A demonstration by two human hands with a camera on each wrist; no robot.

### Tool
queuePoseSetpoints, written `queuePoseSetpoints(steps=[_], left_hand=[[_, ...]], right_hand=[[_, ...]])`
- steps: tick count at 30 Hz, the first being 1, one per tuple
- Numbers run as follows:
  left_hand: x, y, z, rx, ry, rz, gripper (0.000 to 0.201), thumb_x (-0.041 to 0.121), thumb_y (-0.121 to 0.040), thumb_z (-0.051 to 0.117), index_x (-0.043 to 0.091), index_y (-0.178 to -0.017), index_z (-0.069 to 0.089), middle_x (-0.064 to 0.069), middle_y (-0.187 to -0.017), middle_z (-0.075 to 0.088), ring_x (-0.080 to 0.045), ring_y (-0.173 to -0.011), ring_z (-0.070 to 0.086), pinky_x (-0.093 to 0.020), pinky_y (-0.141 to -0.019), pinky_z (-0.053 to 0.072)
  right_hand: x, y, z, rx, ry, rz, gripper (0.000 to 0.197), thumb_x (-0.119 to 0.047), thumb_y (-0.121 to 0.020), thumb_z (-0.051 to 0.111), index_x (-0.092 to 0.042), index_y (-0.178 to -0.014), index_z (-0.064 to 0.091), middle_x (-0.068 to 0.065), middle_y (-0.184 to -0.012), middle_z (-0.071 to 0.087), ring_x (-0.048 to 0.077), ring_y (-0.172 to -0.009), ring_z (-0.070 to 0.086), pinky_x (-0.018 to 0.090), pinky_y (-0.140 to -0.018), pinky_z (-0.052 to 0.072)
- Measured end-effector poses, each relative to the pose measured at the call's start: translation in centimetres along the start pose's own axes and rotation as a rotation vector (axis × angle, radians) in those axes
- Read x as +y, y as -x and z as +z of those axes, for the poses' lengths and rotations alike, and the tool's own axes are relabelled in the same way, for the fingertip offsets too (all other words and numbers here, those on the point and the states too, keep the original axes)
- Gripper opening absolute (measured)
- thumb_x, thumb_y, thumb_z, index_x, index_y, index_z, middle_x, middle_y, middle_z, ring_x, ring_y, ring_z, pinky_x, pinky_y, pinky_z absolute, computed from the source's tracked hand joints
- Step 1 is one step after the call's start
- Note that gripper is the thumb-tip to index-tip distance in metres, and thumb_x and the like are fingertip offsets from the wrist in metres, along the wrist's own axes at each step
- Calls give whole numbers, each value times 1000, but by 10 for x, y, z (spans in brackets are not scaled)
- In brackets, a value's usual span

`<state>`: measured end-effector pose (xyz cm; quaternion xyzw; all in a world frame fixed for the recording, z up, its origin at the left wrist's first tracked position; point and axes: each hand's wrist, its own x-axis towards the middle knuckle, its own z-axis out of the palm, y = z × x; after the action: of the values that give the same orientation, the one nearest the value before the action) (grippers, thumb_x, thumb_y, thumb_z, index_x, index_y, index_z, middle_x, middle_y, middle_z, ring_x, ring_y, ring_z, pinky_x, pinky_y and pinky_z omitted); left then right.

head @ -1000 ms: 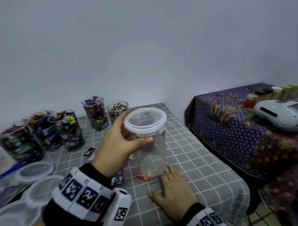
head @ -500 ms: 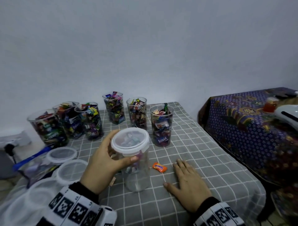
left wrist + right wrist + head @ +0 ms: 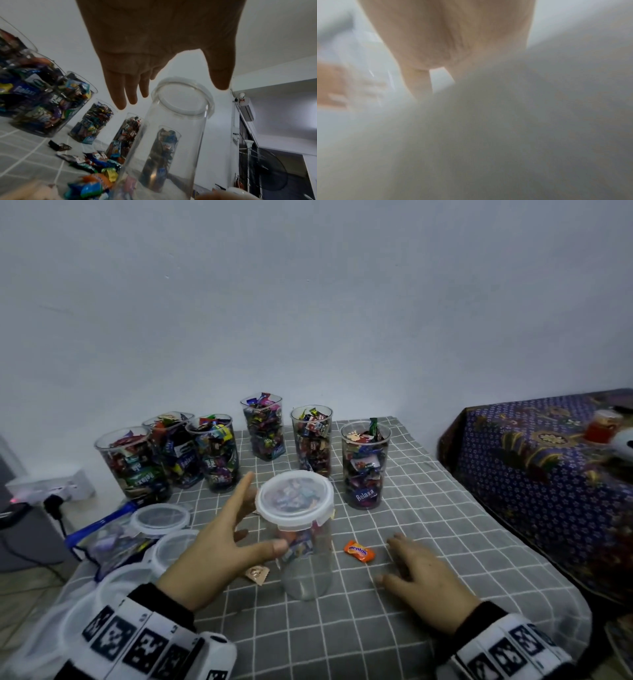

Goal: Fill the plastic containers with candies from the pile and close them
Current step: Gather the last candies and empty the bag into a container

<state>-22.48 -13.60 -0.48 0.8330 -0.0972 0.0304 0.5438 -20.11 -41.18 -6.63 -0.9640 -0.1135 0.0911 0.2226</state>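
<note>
The lidded container (image 3: 306, 556) is made of clear, glossy plastic with smooth walls; its lid (image 3: 294, 496) is of milky, translucent plastic with a matt look. The same clear plastic is seen in the six filled containers (image 3: 365, 465). The loose lids (image 3: 160, 517) are of translucent plastic. The candies (image 3: 96, 162) are wrapped in shiny, crinkled foil, as is the orange candy (image 3: 359, 551). The table is covered by a matt grey checked cloth (image 3: 428, 515), woven in appearance. A patterned fabric (image 3: 534, 474) is draped beside it.
</note>
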Motion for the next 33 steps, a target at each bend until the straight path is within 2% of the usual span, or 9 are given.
queuePoseSetpoints(steps=[1,3,6,10,13,19,23,26,33], left_hand=[[1,0,-4,25,-5,7,117,83,-31,70,50,-134,24,36,-129,41,25,-112,39,-20,-94,39],[2,0,-9,79,-10,24,98,81,-35,70,50,-124,40,29,-126,50,16,-113,47,-15,-85,45],[2,-2,-5,112,-14,26,88,62,-43,73,50,-123,39,28,-124,50,14,-111,48,-19,-85,45],[-5,-5,15,-14,85,-12,95,49,-43,79,48,-127,34,33,-123,49,15,-111,47,-22,-88,47],[-14,-7,32,-37,187,-33,97,39,-45,82,35,-130,36,19,-123,56,10,-106,55,-15,-82,49],[-27,-10,39,47,177,-54,86,40,-51,81,33,-128,45,11,-120,62,-7,-107,59,-28,-91,51],[-21,-10,44,47,222,-82,86,40,-47,81,37,-124,43,14,-116,62,9,-96,59,-21,-70,52],[-14,-9,46,85,228,-91,82,47,-38,77,41,-113,44,18,-112,61,16,-90,58,-27,-78,53],[-7,-9,49,74,217,-82,58,-7,-74,71,35,-103,44,19,-102,57,22,-77,57,-10,-65,52]], right_hand=[[-5,2,-5,71,-53,-33,89,-73,-80,43,-21,-149,19,-4,-156,17,8,-142,16,21,-113,12],[-20,6,-17,214,-126,-147,90,-73,-73,37,-24,-147,23,-10,-150,27,1,-136,22,16,-108,16],[-49,4,-31,388,-78,-351,87,-65,-69,28,-22,-145,30,-8,-148,34,1,-134,26,13,-108,15],[-81,-5,-34,582,78,-620,66,-39,-76,45,-7,-134,46,8,-136,52,18,-128,44,28,-109,32],[-98,-13,-29,579,177,-690,60,-30,-74,42,-2,-125,54,13,-127,58,26,-118,56,38,-100,45],[-98,-22,-19,619,334,-692,48,-22,-76,41,-4,-113,65,11,-114,67,25,-108,63,33,-90,52],[-107,-23,-18,662,402,-684,46,-21,-77,36,0,-102,69,17,-103,70,29,-96,68,36,-80,57],[-116,-23,-12,669,463,-604,43,-14,-78,33,0,-95,70,19,-96,70,33,-91,68,39,-73,58],[-124,-24,-6,663,497,-525,45,-13,-79,29,0,-95,69,21,-95,70,35,-90,68,43,-72,58]])
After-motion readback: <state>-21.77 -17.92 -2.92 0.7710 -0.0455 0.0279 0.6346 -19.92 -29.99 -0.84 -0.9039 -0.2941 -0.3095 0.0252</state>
